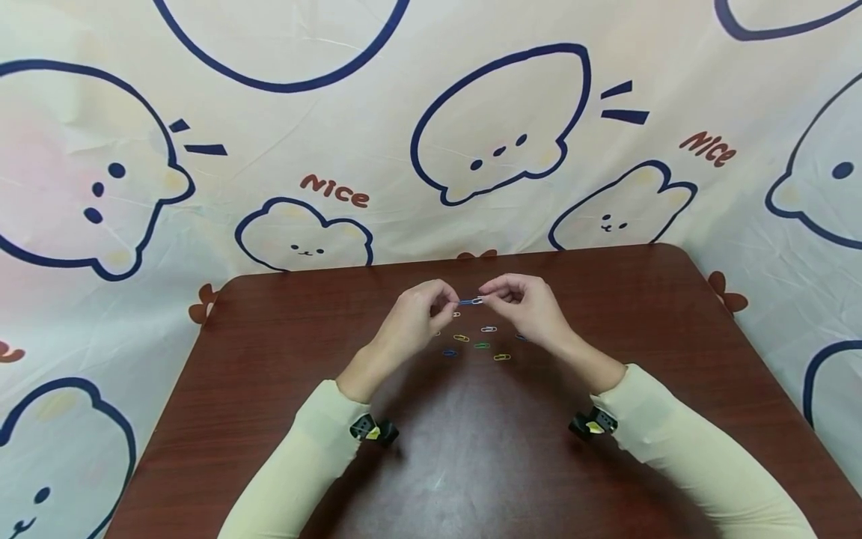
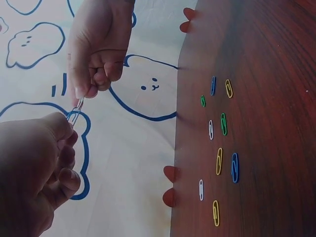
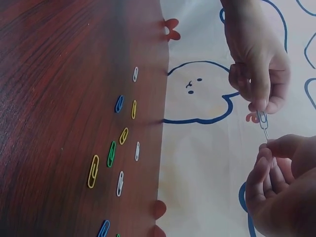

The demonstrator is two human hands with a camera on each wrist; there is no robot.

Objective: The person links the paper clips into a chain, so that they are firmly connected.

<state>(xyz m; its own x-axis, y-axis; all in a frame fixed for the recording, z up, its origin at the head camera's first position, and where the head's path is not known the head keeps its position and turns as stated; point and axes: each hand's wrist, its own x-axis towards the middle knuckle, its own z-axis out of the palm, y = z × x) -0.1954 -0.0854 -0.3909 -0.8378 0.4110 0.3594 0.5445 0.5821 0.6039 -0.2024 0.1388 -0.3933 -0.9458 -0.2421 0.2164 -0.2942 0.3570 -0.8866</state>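
Above the far part of the table, my left hand (image 1: 419, 308) pinches a blue paper clip (image 1: 465, 302) between thumb and forefinger. Opposite it, my right hand (image 1: 532, 305) pinches a white paper clip (image 1: 477, 300) by its outer end. The two clips meet end to end in the gap between the hands, and in the right wrist view the blue clip (image 3: 262, 117) overlaps the white clip (image 3: 266, 133). Whether they are hooked together I cannot tell. Fingertips hide the outer ends of both.
Loose paper clips lie scattered on the brown table (image 1: 431, 464) below the hands: a yellow clip (image 1: 501, 357), a green clip (image 1: 481, 346), a blue clip (image 1: 449, 352), a white clip (image 1: 488, 329) and several others. A patterned cloth (image 1: 390, 135) hangs behind the table's far edge.
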